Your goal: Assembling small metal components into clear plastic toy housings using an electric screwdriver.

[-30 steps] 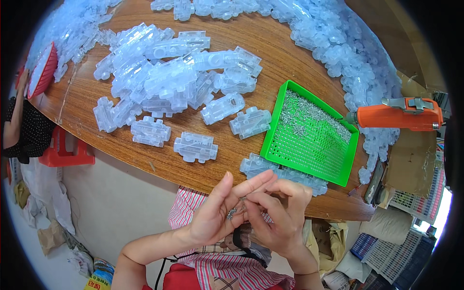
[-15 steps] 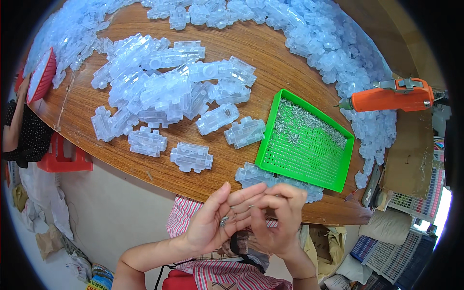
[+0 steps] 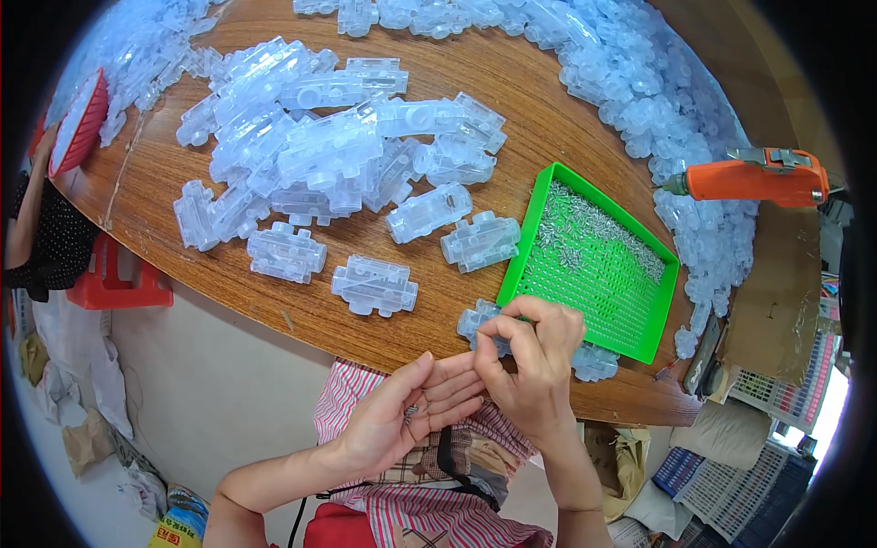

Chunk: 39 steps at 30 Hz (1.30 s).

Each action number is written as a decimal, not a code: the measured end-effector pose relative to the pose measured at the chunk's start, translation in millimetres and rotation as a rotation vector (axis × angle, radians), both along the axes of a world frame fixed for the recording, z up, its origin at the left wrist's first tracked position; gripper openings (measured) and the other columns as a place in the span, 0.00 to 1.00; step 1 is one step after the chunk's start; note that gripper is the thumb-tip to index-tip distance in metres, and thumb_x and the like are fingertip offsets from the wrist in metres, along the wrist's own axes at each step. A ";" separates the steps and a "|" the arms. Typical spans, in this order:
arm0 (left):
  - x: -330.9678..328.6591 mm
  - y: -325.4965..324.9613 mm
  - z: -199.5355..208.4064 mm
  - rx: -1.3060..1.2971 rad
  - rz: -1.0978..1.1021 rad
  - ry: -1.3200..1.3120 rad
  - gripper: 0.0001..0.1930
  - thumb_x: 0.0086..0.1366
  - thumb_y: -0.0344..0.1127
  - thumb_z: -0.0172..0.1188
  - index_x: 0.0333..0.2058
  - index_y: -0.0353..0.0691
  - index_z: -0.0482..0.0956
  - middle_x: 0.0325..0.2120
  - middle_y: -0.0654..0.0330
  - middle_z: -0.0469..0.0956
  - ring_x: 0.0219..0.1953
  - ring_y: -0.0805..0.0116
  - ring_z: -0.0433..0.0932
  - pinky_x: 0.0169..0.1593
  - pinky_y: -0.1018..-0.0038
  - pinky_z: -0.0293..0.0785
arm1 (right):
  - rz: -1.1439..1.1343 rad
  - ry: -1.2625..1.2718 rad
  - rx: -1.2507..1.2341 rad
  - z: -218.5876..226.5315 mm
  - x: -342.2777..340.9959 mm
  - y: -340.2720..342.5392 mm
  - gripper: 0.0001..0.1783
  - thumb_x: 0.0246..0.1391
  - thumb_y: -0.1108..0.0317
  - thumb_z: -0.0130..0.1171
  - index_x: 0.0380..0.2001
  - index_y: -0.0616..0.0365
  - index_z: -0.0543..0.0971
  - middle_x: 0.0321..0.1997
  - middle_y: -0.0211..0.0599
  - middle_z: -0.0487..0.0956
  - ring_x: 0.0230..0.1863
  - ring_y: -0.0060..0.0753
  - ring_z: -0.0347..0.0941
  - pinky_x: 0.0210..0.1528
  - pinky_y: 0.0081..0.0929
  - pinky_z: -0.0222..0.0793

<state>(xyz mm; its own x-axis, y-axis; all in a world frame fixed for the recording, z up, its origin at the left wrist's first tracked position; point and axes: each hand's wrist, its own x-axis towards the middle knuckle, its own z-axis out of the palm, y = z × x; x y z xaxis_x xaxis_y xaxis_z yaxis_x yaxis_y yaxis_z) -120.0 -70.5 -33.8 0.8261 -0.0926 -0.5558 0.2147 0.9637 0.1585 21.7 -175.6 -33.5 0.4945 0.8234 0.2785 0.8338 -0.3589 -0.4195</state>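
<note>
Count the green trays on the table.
1. The green tray sits at the table's near edge, just beyond the right hand, holding small metal pieces. Others may be hidden under the clear plastic parts.

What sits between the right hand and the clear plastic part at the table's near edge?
Nothing visible. The right hand hangs directly over the clear moulded plastic part at the wooden table edge, beside the green perforated tray. Its fingers meet the cupped left hand.

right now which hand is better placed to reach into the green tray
Right. The right hand is raised at the table edge, its fingertips just short of the green tray. The left hand lies lower and farther off, palm up, cupping small metal pieces.
</note>
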 end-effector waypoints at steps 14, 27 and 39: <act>0.8 0.1 -4.9 -0.029 0.024 -0.017 0.31 0.76 0.49 0.30 0.65 0.27 0.53 0.66 0.48 0.58 0.67 0.60 0.59 0.70 0.64 0.53 | 0.077 -0.144 -0.115 7.7 -1.2 1.0 0.11 0.43 0.69 0.66 0.34 0.51 0.80 0.43 0.26 0.73 0.45 0.35 0.67 0.47 0.35 0.58; 28.5 5.5 20.3 -0.017 -0.015 -0.111 0.32 0.74 0.51 0.31 0.65 0.30 0.56 0.65 0.48 0.59 0.67 0.58 0.60 0.69 0.64 0.56 | -0.335 -0.099 0.550 -5.3 23.8 -73.8 0.05 0.59 0.70 0.51 0.34 0.59 0.75 0.36 0.41 0.69 0.38 0.36 0.66 0.45 0.31 0.63; 188.8 1.1 19.8 0.821 0.130 -0.308 0.28 0.74 0.49 0.36 0.59 0.30 0.66 0.60 0.52 0.68 0.65 0.64 0.63 0.68 0.69 0.55 | -0.608 -0.218 0.584 -41.7 32.8 -144.0 0.10 0.61 0.69 0.45 0.40 0.63 0.72 0.42 0.45 0.69 0.42 0.39 0.66 0.46 0.33 0.64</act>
